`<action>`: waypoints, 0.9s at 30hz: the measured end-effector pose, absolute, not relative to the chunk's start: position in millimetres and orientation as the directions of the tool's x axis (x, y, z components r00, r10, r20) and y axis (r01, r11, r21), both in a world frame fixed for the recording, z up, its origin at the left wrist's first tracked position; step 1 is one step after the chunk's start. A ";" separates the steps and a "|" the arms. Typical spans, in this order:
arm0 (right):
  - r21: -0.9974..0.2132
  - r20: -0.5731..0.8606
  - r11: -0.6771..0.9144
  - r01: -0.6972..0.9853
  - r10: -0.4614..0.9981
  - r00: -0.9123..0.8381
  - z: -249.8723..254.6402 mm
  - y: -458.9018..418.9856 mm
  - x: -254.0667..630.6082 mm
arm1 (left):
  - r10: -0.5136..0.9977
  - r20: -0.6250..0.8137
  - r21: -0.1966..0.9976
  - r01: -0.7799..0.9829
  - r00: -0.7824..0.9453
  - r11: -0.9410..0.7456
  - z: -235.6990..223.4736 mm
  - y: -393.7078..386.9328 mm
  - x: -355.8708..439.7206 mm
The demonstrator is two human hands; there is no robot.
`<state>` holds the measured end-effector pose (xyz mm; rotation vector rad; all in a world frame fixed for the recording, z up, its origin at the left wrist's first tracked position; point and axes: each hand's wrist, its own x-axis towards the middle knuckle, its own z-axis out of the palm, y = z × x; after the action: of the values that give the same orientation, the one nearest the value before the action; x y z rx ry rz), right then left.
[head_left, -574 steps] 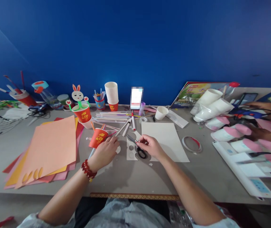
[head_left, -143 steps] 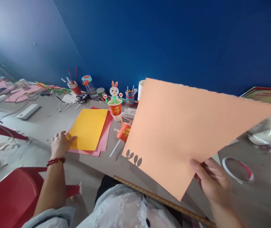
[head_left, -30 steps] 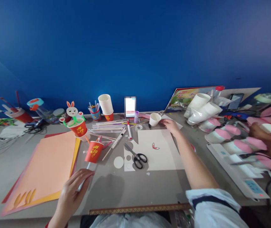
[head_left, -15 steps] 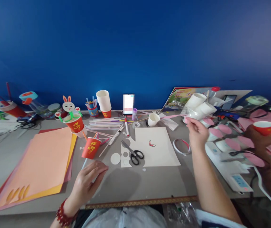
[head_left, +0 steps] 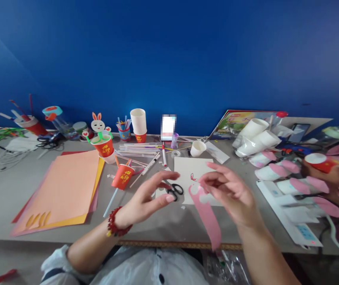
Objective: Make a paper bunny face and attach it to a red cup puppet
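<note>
My right hand [head_left: 231,194] is raised over the grey table [head_left: 163,225] and pinches the top of a pink paper strip [head_left: 207,215] with cut-out notches, which hangs down toward me. My left hand [head_left: 145,198], with a red bead bracelet at the wrist, hovers beside it with fingers spread and nothing in them. Behind the hands lie black-handled scissors [head_left: 175,190] on a white sheet [head_left: 194,168] that bears a small red ear drawing [head_left: 193,177].
A red paper cup [head_left: 122,176] lies tipped near straws [head_left: 136,150]. Orange and yellow card sheets [head_left: 65,190] lie at left. A bunny cup craft [head_left: 102,138] and stacked white cups [head_left: 139,118] stand at the back. Another person's hand holds a red cup [head_left: 323,163] at right, among pink-and-white cups [head_left: 279,166].
My right hand has drawn back from the far right with the pink strip to the middle before me. My left hand has lifted off the table and risen beside it.
</note>
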<state>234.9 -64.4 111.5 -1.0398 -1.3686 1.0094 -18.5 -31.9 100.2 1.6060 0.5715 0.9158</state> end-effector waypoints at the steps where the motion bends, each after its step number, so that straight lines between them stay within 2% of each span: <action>1: -0.971 0.232 0.236 0.043 0.970 -0.073 109.5 -63.9 229.1 | 0.763 0.192 0.981 -0.152 0.617 -0.124 100.6 -31.5 -12.1; 4: -0.967 0.214 0.234 0.102 0.961 -0.176 99.9 -62.6 215.3 | 0.751 0.068 0.958 -0.254 0.657 0.136 95.5 -33.1 2.2; 7: -0.949 0.220 0.264 0.174 0.946 -0.237 88.4 -62.6 207.8 | 0.765 -0.009 0.935 -0.267 0.644 0.235 84.6 -36.7 6.8; 19: -0.994 0.100 0.109 0.027 0.968 -0.231 61.5 -59.3 188.0 | 0.868 -0.142 0.916 -0.270 0.477 0.298 53.5 -38.5 -0.7; 27: -0.999 0.026 0.020 -0.038 0.985 -0.168 49.0 -51.7 181.9 | 0.829 -0.194 0.914 -0.210 0.525 0.347 54.0 -34.6 -7.6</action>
<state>181.9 -51.7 49.0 -1.0801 -1.3155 1.3321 -7.6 -34.6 54.0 0.9917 0.7463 0.7615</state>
